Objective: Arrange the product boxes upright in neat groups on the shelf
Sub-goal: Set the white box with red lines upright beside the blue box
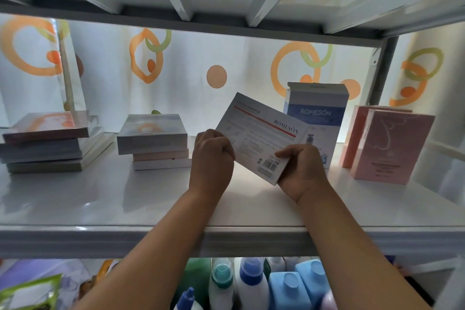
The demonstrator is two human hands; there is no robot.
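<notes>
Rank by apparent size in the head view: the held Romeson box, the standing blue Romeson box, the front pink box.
1. Held Romeson box, though it is nearest the camera.
2. Front pink box and standing blue Romeson box: too close to rank; the blue one is partly hidden.

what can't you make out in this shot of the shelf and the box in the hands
Head view only:
- Fine print on the held box: too small; only ROMESON and a barcode read.
- Lower front of the upright blue box: hidden by the held box and the right hand.
- Left hand fingertips: curled behind the box edge.
- Second pink box: mostly covered by the front pink box.
- Left stack labels: blurred, backlit.
</notes>
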